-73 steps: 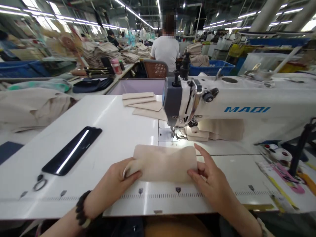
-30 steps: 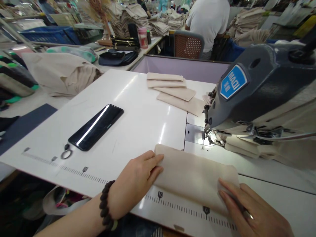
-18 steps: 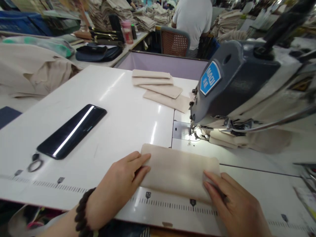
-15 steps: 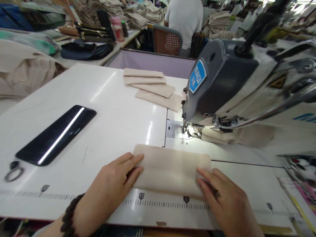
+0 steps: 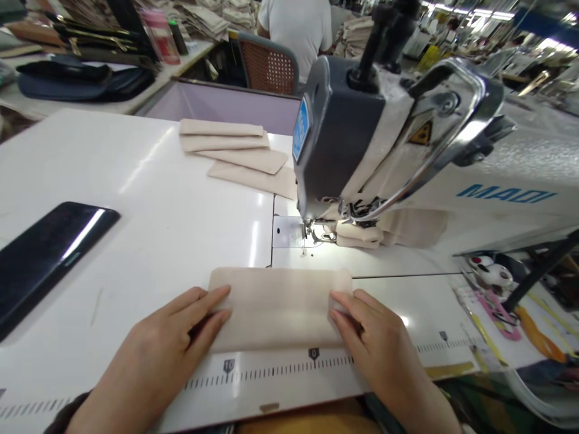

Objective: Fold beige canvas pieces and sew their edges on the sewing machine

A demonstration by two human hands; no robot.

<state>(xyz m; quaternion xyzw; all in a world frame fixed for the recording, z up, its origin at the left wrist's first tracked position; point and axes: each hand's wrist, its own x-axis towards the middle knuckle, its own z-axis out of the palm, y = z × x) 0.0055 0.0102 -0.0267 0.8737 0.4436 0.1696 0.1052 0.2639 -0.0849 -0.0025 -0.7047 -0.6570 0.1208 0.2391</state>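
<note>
Folded beige canvas strip (image 5: 278, 307) just in front of the sewing machine's presser foot (image 5: 319, 232), left hand (image 5: 154, 343) and right hand (image 5: 375, 340) flat on its ends, both grips unclenched, pressing down.

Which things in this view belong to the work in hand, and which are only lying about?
Work:
left hand
right hand
folded beige fabric under both hands
sewing machine
beige fabric pieces beside the machine

Lying about:
black smartphone
dark blue bag
pink bottle
</note>
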